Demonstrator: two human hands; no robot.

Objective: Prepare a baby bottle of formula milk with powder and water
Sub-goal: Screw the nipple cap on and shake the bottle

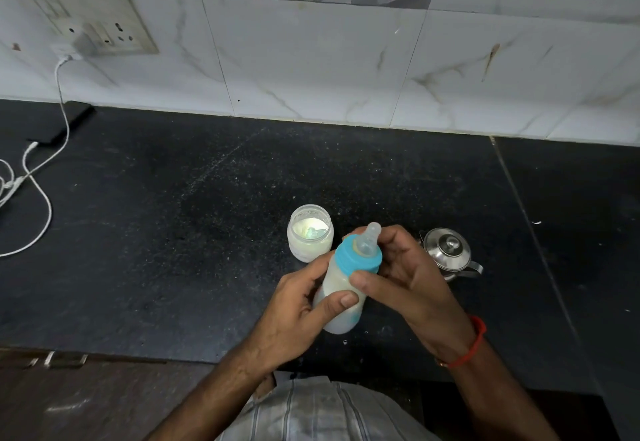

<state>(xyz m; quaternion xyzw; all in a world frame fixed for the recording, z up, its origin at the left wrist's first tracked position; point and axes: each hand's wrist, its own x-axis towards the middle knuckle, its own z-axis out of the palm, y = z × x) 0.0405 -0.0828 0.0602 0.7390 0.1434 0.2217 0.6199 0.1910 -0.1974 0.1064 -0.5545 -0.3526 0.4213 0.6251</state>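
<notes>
Upper left of the frame: a wall socket with a white charger plugged in. Its cable runs down onto the black counter and loops at the left edge, past a dark flat object, possibly a phone; the view there is too dim to be sure.

Centre of the frame: an open jar stands upright on the counter, with white powder inside and a pale scoop lying in it. It sits just behind my left hand, apart from it.

Lower centre: my left hand is closed around the body of the bottle, thumb across the front. The bottle is held above the counter, tilted with its top toward the upper right. It holds milky white liquid. A blue ring is on its neck, with a clear teat on top.

My right hand is partly closed about the ring, thumb pressed on its lower edge and fingers curled behind the teat. A red thread circles that wrist.

Right of centre: a small steel kettle, lid on, stands on the counter just behind my right hand.
</notes>
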